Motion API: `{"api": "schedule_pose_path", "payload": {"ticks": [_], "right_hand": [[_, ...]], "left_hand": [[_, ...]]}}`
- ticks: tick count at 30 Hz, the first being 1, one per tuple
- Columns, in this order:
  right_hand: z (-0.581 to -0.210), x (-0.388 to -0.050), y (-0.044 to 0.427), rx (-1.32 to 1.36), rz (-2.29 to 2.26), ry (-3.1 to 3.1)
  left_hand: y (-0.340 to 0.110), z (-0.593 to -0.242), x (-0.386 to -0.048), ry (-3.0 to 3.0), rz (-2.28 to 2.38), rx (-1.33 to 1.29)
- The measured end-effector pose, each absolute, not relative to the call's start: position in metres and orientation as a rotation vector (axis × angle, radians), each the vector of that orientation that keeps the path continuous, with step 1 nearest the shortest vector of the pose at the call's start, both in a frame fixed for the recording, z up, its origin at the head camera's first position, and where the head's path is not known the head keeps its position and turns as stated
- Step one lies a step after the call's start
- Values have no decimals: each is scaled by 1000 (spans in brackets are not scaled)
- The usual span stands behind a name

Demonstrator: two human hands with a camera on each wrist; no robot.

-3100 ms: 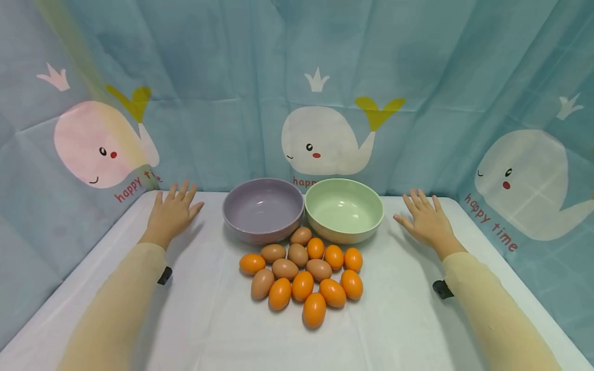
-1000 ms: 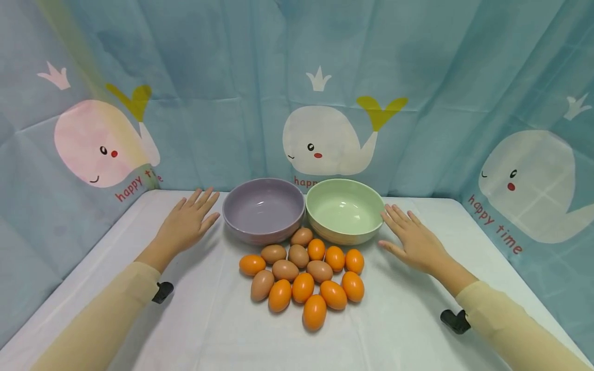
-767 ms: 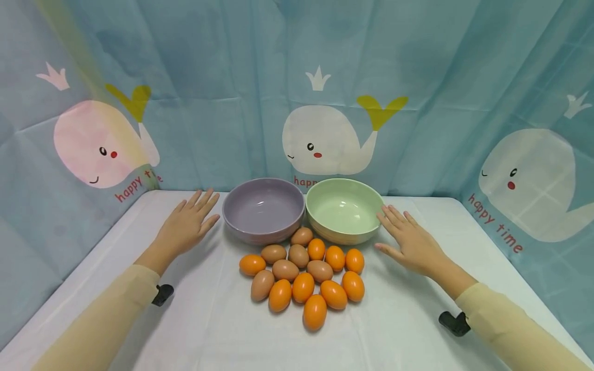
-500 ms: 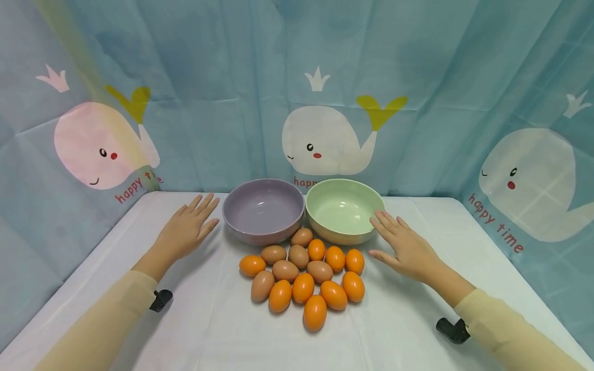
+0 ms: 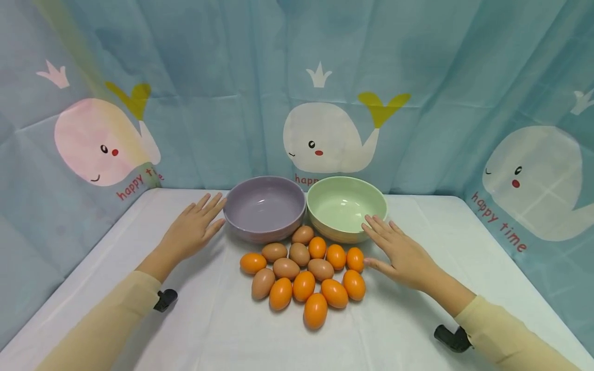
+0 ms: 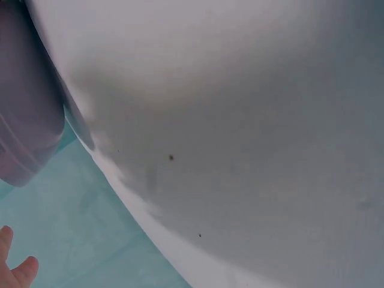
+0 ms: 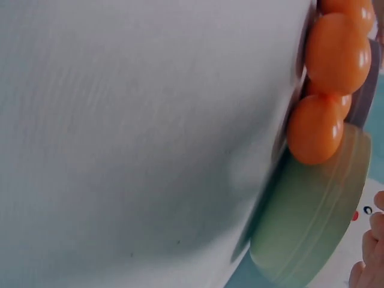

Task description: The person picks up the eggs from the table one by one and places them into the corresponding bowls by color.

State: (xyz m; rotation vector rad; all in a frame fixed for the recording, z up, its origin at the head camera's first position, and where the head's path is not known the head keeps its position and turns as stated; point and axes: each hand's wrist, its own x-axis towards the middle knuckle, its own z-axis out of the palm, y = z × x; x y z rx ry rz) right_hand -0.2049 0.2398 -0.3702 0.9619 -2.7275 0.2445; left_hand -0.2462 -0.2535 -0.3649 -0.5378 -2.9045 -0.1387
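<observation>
In the head view, my left hand [image 5: 189, 232] hovers with straight fingers at the left side of a purple bowl [image 5: 264, 237]; whether the fingertips touch its rim I cannot tell. My right hand [image 5: 401, 252], fingers also straight, hangs in front of the right side of a green bowl [image 5: 345, 206] and beside an orange egg [image 5: 355, 259]. Neither hand holds anything. Several orange eggs and brown eggs [image 5: 286, 268] lie in a cluster before the two bowls. The right wrist view has orange eggs [image 7: 315, 129] against the green bowl [image 7: 312, 210], with fingertips [image 7: 377, 240] at its edge.
Everything stands on a table with a white cloth [image 5: 223, 330]. A blue curtain [image 5: 209, 129] printed with whales rises behind the bowls and along both sides. Small black devices [image 5: 165, 300] sit at both wrists.
Both hands have moved inward from the table's sides. The left has come up to the purple bowl. The right has moved left and nearer, to the green bowl and the eggs. Bowls and eggs stay put.
</observation>
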Motion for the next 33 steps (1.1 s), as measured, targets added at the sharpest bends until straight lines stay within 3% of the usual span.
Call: {"api": "schedule_pose_path", "payload": {"ticks": [9, 18, 33], "right_hand": [[-371, -199, 231, 999, 355, -2644], [-365, -181, 224, 708, 764, -2795], [-367, -168, 217, 535, 1180, -2669]], "left_hand": [[-246, -371, -244, -2920, -251, -530], [-236, -373, -241, -2941, -539, -430], [-224, -360, -236, -2917, -1063, -173]]}}
